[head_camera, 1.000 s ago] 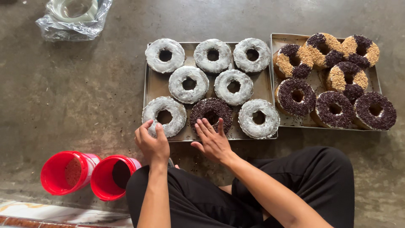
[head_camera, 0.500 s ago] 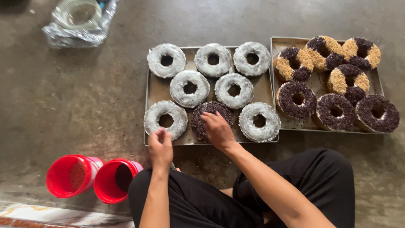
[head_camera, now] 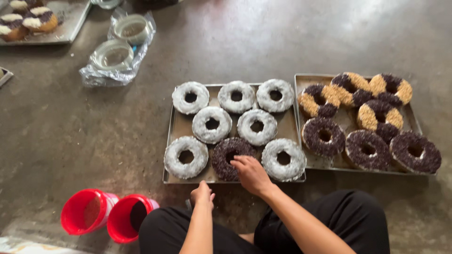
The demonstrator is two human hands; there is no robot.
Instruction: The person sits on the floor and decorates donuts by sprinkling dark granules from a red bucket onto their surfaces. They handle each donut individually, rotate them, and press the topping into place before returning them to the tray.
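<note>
Resting fingers-down on the dark chocolate-sprinkled ring doughnut (head_camera: 229, 157) in the grey metal tray (head_camera: 175, 137), the right hand (head_camera: 252, 174) is touching it among 7 white-coated doughnuts (head_camera: 212, 124) while the left hand (head_camera: 202, 194) is hovering loosely curled, grasping nothing.

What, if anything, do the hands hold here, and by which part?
Nothing is clearly held. The right hand rests on the near edge of the dark sprinkled doughnut; whether it grips cannot be told. The left hand hovers loosely closed by the tray, seemingly empty.
</note>
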